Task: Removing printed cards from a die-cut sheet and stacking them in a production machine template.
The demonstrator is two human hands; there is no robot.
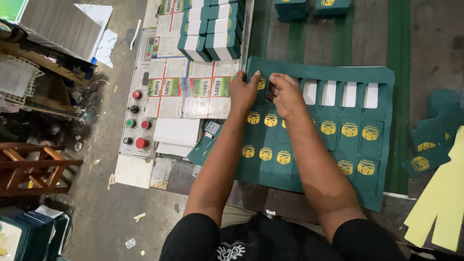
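A grey work table (430,38) with green stripes carries a large dark green die-cut card sheet (333,140) printed with yellow emblems. Loose green cut pieces (427,145) and a pale yellow sheet (442,203) lie at its right side, with 2 green stacks (311,7) at the far edge.

sheet: the big die-cut card sheet (348,140) lies flat on the work table (430,43), right in front of the person
hands: left hand (243,92) and right hand (286,95) side by side on the sheet's far-left part
boxes: stacked boxes (212,29) behind the hands
control panel: button panel (136,121) left of the sheet
loose cutouts: punched pieces (427,154) right of the sheet
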